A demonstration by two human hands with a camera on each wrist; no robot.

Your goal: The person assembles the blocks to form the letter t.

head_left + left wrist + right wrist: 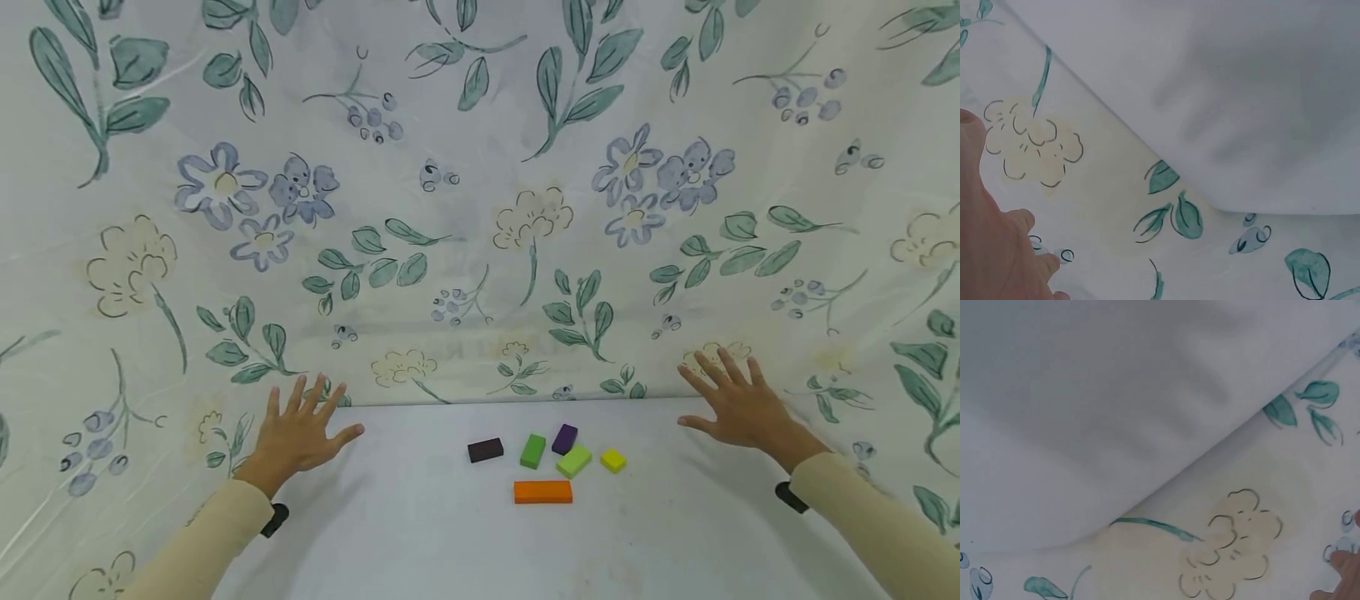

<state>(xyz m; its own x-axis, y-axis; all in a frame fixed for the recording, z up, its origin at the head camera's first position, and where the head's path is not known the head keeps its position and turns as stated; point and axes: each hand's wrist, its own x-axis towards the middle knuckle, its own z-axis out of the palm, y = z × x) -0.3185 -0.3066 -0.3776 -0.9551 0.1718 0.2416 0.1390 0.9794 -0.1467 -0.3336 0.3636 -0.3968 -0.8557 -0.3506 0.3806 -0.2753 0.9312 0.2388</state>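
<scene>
Both hands are spread with straight fingers and hold nothing. My left hand (pixel 298 433) hovers over the left side of the white table, and my right hand (pixel 738 408) over the right side. Between them lies a loose group of small blocks: a dark brown block (pixel 485 451), a green block (pixel 533 451), a purple block (pixel 565 439), a light green block (pixel 574 461), a yellow block (pixel 613 460) and, nearest me, a longer orange block (pixel 543 492). At the left wrist view's edge part of the left hand (pixel 1000 231) shows; only fingertips (pixel 1342 565) appear in the right wrist view.
The white table (pixel 420 533) ends at a straight back edge. Behind it and at both sides hangs a curtain (pixel 465 275) printed with leaves and flowers. Dark bands (pixel 276 520) sit at the wrists, next to beige sleeves (pixel 217 542). Hand shadows fall on the tabletop.
</scene>
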